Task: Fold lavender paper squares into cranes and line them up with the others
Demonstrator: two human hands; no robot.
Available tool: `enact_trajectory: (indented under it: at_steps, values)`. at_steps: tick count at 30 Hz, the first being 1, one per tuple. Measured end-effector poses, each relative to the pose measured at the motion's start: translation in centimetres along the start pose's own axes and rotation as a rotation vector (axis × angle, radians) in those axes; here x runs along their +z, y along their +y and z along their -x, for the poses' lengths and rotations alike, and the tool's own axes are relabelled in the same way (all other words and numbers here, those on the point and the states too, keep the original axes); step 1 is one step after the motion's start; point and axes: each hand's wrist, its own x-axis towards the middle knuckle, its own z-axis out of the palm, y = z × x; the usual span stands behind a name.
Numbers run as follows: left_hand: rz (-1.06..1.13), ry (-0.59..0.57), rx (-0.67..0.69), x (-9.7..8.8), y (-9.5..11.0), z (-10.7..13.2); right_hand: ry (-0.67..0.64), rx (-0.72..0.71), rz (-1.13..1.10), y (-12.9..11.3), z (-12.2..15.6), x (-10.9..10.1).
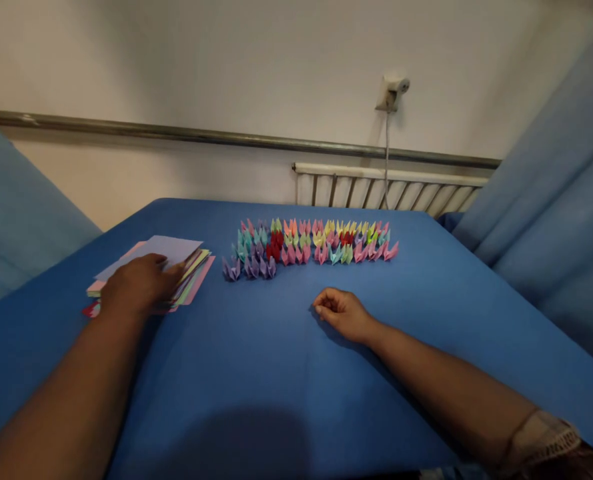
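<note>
My left hand point(139, 280) rests on a stack of coloured paper sheets point(176, 248) at the left of the table, a pale lilac sheet uppermost. Its thumb and forefinger lie apart on the paper; the other fingers are partly hidden and slightly blurred. At mid-table, my right hand point(343, 313) lies on its side on the blue surface, fingers loosely curled with nothing visible in them. Beyond both hands stand several rows of small folded paper cranes point(303, 243) in pink, purple, teal, red, yellow and green.
The table point(256, 347) has a smooth blue cover. Behind it are a wall with a metal rail point(201, 135), a white radiator point(356, 187) and a plugged socket point(391, 93) with a hanging cord. Blue curtains point(561, 180) flank both sides.
</note>
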Motion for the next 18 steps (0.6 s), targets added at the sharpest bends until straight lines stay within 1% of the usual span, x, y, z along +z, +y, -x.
enact_trajectory:
  at_steps: [1,2,3,5,6,7,8,9,11,13,15,16,17,18]
  values:
    - [-0.018,0.013,-0.034,0.3,-0.5,-0.3,-0.012,-0.001,0.009,0.0,0.1,0.0]
    - [-0.012,-0.001,0.003,0.6,-1.0,-0.7,-0.018,0.005,0.017,0.0,0.2,0.0]
    - [0.001,0.018,0.016,1.0,-1.5,-1.0,-0.023,0.011,0.024,-0.1,0.2,-0.1]
    - [0.033,0.135,0.106,1.6,-2.5,-1.7,-0.034,0.017,0.039,-0.3,0.3,-0.1]
    - [0.057,0.211,0.208,1.8,-2.9,-2.0,-0.042,0.016,0.039,-0.3,0.4,0.0]
    - [0.096,0.318,0.324,1.8,-3.3,-2.3,-0.050,0.012,0.033,-0.4,0.4,0.0]
    - [0.135,0.383,0.419,1.8,-3.4,-2.4,-0.056,0.006,0.021,-0.4,0.4,0.0]
    - [0.169,0.429,0.466,1.5,-3.3,-2.3,-0.060,0.003,0.006,-0.4,0.4,0.1]
    - [0.197,0.512,0.461,0.5,-2.3,-1.4,-0.058,0.005,-0.026,-0.3,0.3,0.1]
    - [0.201,0.609,0.441,-0.7,-0.2,0.4,-0.048,0.018,-0.067,-0.4,0.2,0.1]
    - [0.208,0.653,0.535,-1.7,2.5,2.9,-0.038,0.048,-0.135,-0.6,0.1,0.0]
    - [0.222,0.687,0.594,-1.9,3.9,4.4,-0.033,0.069,-0.181,-0.8,0.0,-0.2]
    - [0.251,0.711,0.687,-1.9,5.3,5.9,-0.026,0.097,-0.240,-1.1,-0.2,-0.4]
    - [0.289,0.685,0.793,-1.6,6.6,7.4,-0.023,0.130,-0.307,-1.3,-0.3,-0.7]
